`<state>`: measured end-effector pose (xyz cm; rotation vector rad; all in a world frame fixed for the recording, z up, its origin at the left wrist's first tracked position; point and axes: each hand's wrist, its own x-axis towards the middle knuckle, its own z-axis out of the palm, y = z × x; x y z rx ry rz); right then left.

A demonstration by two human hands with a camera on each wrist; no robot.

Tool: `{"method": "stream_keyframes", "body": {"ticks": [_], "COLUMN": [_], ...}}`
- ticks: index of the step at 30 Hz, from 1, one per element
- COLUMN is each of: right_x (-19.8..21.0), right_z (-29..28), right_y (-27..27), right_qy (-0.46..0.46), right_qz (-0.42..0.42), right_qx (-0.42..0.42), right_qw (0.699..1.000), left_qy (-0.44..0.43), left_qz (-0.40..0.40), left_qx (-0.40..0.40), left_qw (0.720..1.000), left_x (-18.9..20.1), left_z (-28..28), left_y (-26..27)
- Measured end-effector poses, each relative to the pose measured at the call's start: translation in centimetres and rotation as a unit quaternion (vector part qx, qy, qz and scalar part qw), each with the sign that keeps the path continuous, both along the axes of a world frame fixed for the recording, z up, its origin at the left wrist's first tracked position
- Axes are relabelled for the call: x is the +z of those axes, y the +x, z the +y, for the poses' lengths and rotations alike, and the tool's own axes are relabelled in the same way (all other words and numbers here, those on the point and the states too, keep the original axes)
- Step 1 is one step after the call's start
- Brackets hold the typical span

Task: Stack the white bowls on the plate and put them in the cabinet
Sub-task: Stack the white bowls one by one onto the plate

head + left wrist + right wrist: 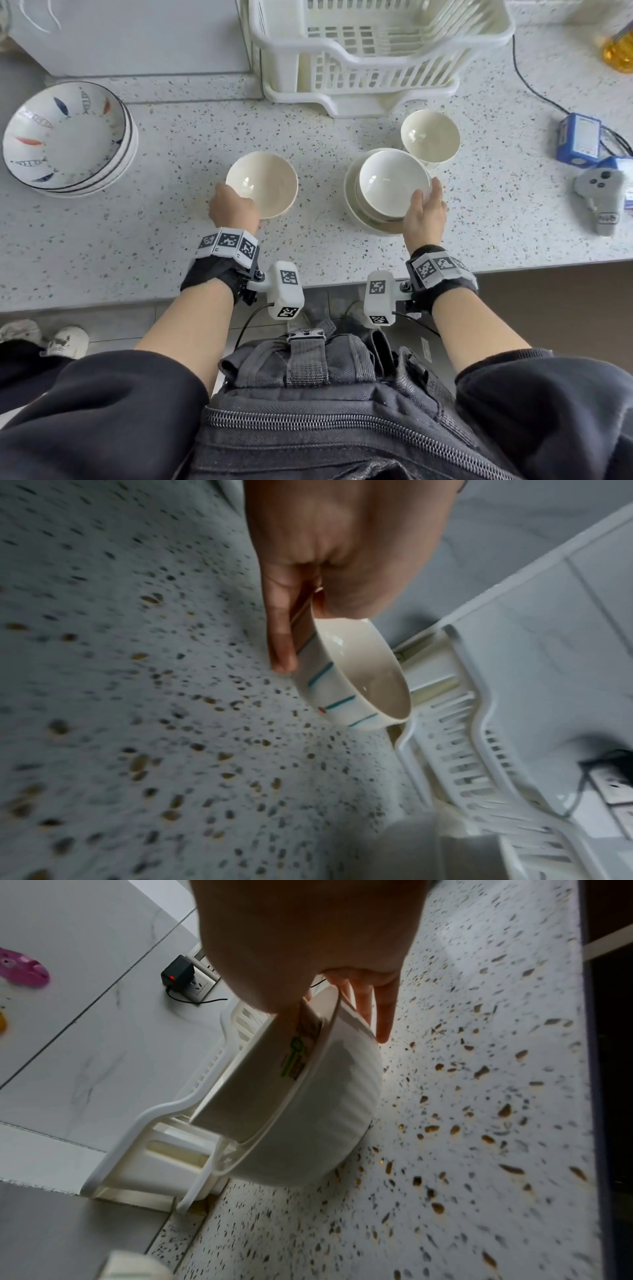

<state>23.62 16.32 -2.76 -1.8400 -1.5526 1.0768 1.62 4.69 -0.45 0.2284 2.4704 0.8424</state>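
Note:
On the speckled counter [154, 219], my left hand [233, 205] grips the near-left rim of a white bowl [262, 183]. In the left wrist view the left hand [308, 610] pinches that bowl [346, 685], which has teal stripes outside, with one finger [282, 647] down its outer wall. My right hand [426, 205] holds the near-right rim of the top white bowl [394, 181], nested in another bowl on the plate [351, 202]. The right wrist view shows the right hand [342, 1001], thumb over the rim, fingers [383, 1015] along the outside of the nested bowls [308, 1110]. A third white bowl [430, 135] stands just behind.
A stack of fish-patterned bowls [65, 137] sits at the left. A white dish rack [376, 58] stands at the back. At the right lie a blue device [579, 138] with a cable, a grey controller [599, 198] and an oil bottle [620, 51]. The counter's front edge [342, 281] is near my wrists.

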Motion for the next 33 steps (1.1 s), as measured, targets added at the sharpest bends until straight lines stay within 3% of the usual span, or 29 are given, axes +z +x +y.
{"method": "stream_keyframes", "body": {"ticks": [7,13,16,21,33], "right_x": [0.6,1.6,1.9,3.0,2.2], "right_z": [2.8,4.6,5.4,6.5,7.7], "right_y": [1.7,3.5,4.2,4.8,4.5], "right_qy": [-0.041,-0.042,-0.004,-0.045,-0.036], "right_qz": [0.027,0.064,0.088,0.160,0.136], "right_qx": [0.038,0.103,0.152,0.172,0.236], "right_qw": [0.998,0.992,0.984,0.971,0.962], "left_qy": [0.126,0.152,0.141,0.106,0.048], "left_qz": [0.093,0.136,0.107,0.128,0.143], "left_qx": [-0.140,-0.276,-0.323,-0.340,-0.338], "left_qw": [0.978,0.939,0.930,0.926,0.929], "left_x": [4.1,6.1,5.5,4.4,3.6], "left_z": [5.1,8.6,9.4,10.0,10.6], "left_y": [2.9,7.3,8.7,10.0,10.5]}}
